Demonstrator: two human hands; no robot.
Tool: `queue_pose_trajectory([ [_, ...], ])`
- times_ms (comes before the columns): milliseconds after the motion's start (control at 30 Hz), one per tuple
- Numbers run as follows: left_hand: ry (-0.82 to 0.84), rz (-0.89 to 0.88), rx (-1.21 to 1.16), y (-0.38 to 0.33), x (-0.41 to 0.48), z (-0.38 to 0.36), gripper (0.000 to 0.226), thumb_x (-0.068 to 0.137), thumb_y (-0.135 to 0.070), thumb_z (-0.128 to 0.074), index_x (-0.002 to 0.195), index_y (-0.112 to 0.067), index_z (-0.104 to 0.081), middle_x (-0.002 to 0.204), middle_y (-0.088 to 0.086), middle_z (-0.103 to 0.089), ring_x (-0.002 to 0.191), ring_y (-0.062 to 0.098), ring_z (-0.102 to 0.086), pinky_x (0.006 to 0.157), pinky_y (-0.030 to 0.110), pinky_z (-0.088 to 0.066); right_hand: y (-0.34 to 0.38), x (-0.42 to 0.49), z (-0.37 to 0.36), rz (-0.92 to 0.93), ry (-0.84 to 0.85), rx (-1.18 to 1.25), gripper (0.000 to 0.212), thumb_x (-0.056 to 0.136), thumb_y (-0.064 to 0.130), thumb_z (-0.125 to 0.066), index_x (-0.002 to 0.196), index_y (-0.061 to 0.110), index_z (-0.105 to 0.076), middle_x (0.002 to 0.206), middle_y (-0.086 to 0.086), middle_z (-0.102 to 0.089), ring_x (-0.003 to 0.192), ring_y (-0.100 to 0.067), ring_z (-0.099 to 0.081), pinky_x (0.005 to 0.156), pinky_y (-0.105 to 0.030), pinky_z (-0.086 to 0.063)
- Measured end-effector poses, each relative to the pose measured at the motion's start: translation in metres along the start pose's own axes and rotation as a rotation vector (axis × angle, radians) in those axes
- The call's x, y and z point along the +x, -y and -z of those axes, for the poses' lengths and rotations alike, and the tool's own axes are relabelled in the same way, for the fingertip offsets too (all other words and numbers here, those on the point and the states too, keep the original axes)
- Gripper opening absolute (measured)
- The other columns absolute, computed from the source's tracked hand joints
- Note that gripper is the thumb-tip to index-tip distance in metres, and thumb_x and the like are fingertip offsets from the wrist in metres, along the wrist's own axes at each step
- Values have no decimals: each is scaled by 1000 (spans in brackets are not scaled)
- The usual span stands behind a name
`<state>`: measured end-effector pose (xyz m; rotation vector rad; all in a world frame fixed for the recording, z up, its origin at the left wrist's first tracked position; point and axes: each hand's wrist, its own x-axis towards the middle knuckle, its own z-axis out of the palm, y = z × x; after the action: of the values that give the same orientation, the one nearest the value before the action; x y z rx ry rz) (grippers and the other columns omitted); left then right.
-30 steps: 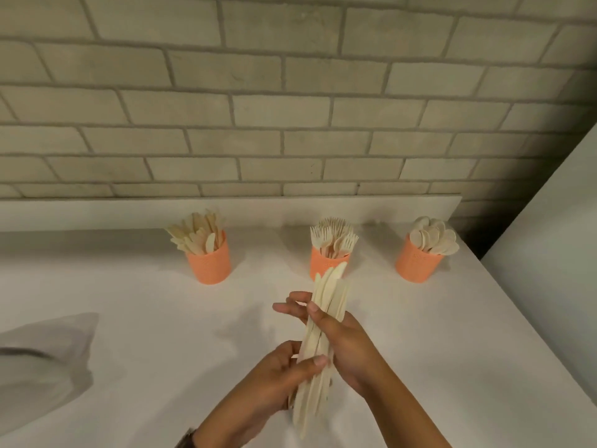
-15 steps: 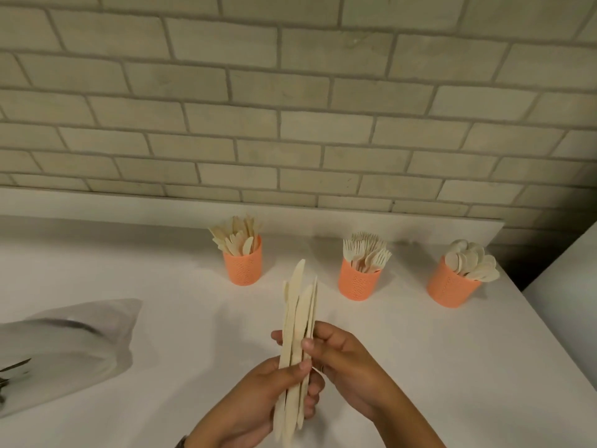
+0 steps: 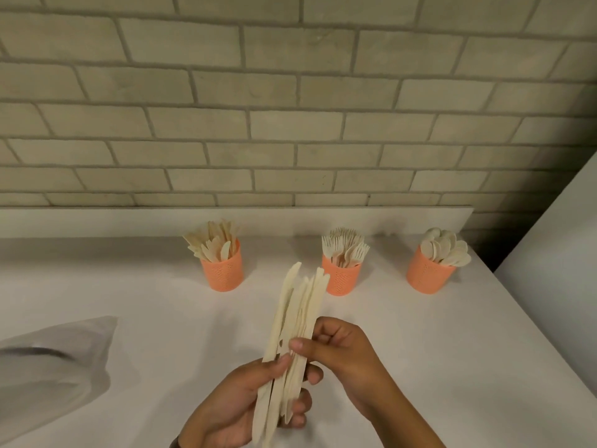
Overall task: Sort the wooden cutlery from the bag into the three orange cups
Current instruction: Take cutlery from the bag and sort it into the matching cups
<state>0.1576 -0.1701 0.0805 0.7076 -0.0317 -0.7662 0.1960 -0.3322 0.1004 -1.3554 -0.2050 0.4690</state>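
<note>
In the head view, our worry is the bundle of wooden knives (image 3: 297, 334). It fans apart at the top and is gripped only along its lower half, so we judge a loosened grip could let pieces slide out onto the desk (image 3: 420, 350). The knife cup (image 3: 223, 273), leftmost in the row along the far edge, already looks crowded. Pushing the whole bundle in at once might tip it or knock pieces out.

Our left hand (image 3: 232, 412) wraps the lower part of the bundle, fingers curled round behind and thumb pressed on the front. Our right hand (image 3: 342, 350) pinches the middle, thumb in front and fingers bent behind.

The bundle stands nearly upright above the near middle of the desk. The fork cup (image 3: 342, 279) stands just beyond it, and the spoon cup (image 3: 428, 276) is toward the far right corner. The bag (image 3: 55, 360) lies at the left edge.
</note>
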Motion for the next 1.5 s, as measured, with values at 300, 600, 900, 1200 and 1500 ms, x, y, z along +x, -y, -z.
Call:
queue_pose_trajectory([
  [300, 4, -60, 88, -6, -1, 3, 52, 81, -18, -70, 128, -5, -53, 84, 5, -57, 58, 13, -45, 56, 25, -42, -2, 1, -1, 26, -122, -44, 43, 59, 25, -82, 82, -8, -66, 72, -17, -62, 60, -18, -62, 71, -29, -52],
  [600, -189, 4, 415, -3, -3, 0, 19, 85, -22, -60, 102, -15, -63, 68, 0, -48, 56, 13, -46, 56, 25, -41, -5, 7, -10, -42, -60, -220, 39, 64, 42, -78, 97, 21, -73, 95, -4, -74, 96, -34, -64, 86, -40, -55],
  [900, -355, 67, 840, -16, -6, 13, 6, 72, -18, -55, 78, -16, -58, 64, -9, -59, 46, 11, -48, 53, 20, -44, -8, 30, -36, -93, -13, -377, 25, 82, 25, -70, 84, 0, -65, 59, -1, -65, 44, -6, -54, 54, -19, -44],
  [1200, -718, -225, 928, -72, -45, 54, 45, 77, -34, -72, 119, -33, -53, 116, -14, -59, 106, 2, -57, 84, 16, -44, 17, 106, -57, 146, -34, -394, 14, 88, 17, -63, 79, 6, -63, 56, -4, -61, 48, -12, -54, 55, -20, -44],
  [1500, -978, -519, 700, -103, -105, 89, 20, 89, -19, -60, 101, -34, -65, 106, -3, -68, 98, 10, -63, 92, 30, -46, 19, 247, -65, 326, -356, -528, 13, 90, 18, -60, 85, 6, -58, 65, 3, -59, 39, 2, -54, 56, -23, -45],
])
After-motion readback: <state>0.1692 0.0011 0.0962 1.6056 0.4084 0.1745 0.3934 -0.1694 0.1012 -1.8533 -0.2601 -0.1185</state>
